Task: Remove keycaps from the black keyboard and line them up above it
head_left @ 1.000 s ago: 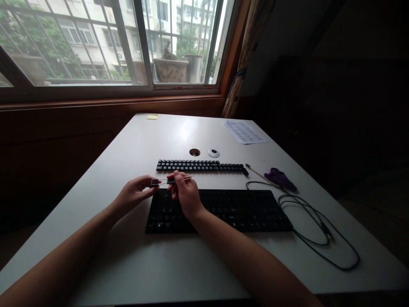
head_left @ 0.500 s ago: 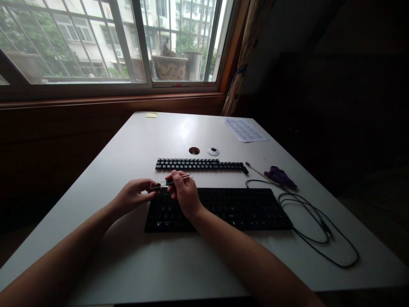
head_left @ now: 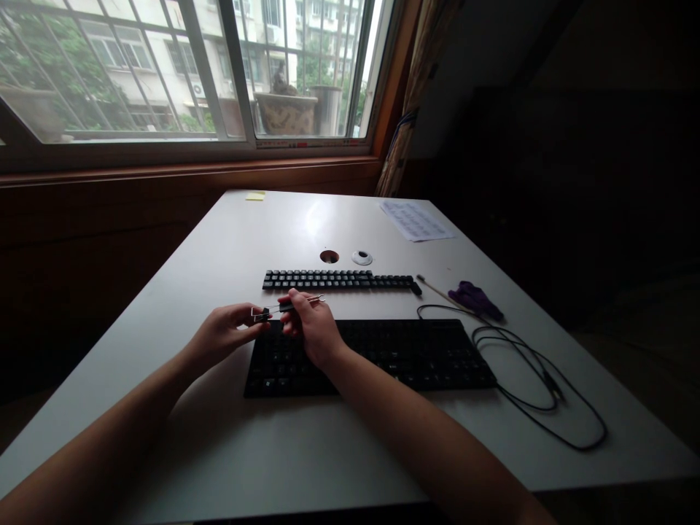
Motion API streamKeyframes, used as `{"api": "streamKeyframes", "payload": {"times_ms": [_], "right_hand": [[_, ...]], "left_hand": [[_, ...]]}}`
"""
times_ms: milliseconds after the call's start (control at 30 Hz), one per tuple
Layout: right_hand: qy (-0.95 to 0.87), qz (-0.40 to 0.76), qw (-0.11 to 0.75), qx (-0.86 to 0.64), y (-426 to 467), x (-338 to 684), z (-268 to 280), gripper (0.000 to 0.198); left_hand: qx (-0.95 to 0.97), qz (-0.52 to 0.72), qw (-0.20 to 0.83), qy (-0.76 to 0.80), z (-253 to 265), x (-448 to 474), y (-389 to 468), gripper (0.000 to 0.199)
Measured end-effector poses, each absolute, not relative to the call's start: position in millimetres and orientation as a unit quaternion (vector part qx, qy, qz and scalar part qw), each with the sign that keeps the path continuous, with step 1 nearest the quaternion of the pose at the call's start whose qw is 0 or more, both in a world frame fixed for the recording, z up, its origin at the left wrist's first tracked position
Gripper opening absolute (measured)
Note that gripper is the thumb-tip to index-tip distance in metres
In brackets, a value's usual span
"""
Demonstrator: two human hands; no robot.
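The left hand (head_left: pixel 232 325) is pinched on a keycap (head_left: pixel 266 315), above the 10 o'clock corner of the keyboard (head_left: pixel 407 354). The right hand (head_left: pixel 313 328) is clamped on a puller (head_left: pixel 286 307), its 9 o'clock end at the keycap. The hands are apart, near each other. On the bench (head_left: pixel 219 456), keycap rows (head_left: pixel 333 280) lie at the keyboard's 12 o'clock, a purple cloth (head_left: pixel 475 300) at 2, a looped cable (head_left: pixel 585 408) at 3.

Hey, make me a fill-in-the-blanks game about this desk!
The right hand holds the keycap puller, and the left hand pinches a keycap coloured ____.
The keycap rows lie beyond the long ____.
The crumpled cloth is coloured ____.
The sticky note is coloured ____.

Missing words: black; keyboard; purple; yellow
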State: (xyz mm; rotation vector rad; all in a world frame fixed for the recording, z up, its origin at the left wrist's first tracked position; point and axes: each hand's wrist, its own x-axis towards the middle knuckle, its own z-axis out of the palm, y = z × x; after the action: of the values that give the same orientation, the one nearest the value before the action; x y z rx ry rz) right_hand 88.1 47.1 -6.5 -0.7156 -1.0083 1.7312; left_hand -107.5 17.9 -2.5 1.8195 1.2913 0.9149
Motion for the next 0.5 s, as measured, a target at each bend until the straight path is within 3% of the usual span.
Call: {"api": "streamKeyframes", "payload": {"times_ms": [133,500], "right_hand": [[-0.403,0.728,0.473,-0.291,45.0,88.7,-2.9,0.039],[-0.449,0.675,0.512,-0.285,42.5,86.9,-2.7,0.037]], "left_hand": [[0.667,0.361,0.439,0.482,-0.1,-106.6,16.1,0.028],[0.681,0.334,0.444,0.477,3.4,-107.7,13.9,0.025]]}}
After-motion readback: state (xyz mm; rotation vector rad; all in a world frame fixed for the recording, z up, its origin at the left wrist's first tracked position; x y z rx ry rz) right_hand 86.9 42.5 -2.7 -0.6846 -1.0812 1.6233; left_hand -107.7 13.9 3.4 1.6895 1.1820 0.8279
